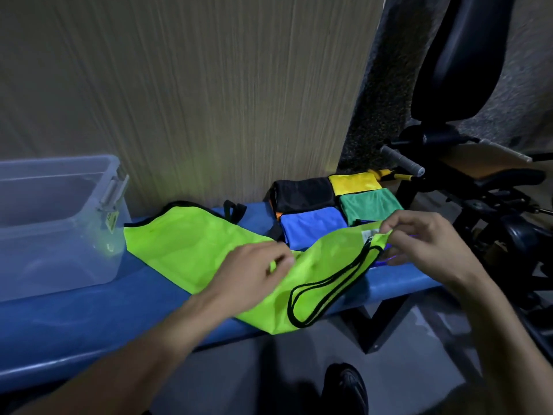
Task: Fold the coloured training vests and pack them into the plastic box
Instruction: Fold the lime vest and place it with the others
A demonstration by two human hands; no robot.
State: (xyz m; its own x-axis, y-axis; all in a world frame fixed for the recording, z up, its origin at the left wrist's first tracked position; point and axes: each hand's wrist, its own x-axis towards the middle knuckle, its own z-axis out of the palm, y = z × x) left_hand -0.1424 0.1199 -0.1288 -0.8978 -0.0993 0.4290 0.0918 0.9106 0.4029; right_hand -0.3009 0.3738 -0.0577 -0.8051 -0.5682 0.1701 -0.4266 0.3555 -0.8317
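Observation:
A lime-green vest (pixel 185 244) with black trim lies spread across the blue bench (pixel 89 319), its armhole end hanging over the front edge. My left hand (pixel 254 274) rests on the vest's middle and pinches a fold of the cloth. My right hand (pixel 419 244) grips the vest's shoulder end near its white label, lifted slightly above the bench. Behind it lie folded vests: black (pixel 305 193), yellow (pixel 353 182), green (pixel 371 205) and blue (pixel 311 227). The clear plastic box (pixel 59 235) stands open at the bench's left end, with nothing visible inside.
A wood-grain wall panel (pixel 209 100) rises right behind the bench. Black gym equipment (pixel 466 163) with a padded seat and handles crowds the right side. My dark shoe (pixel 347 387) is on the grey floor below the bench edge.

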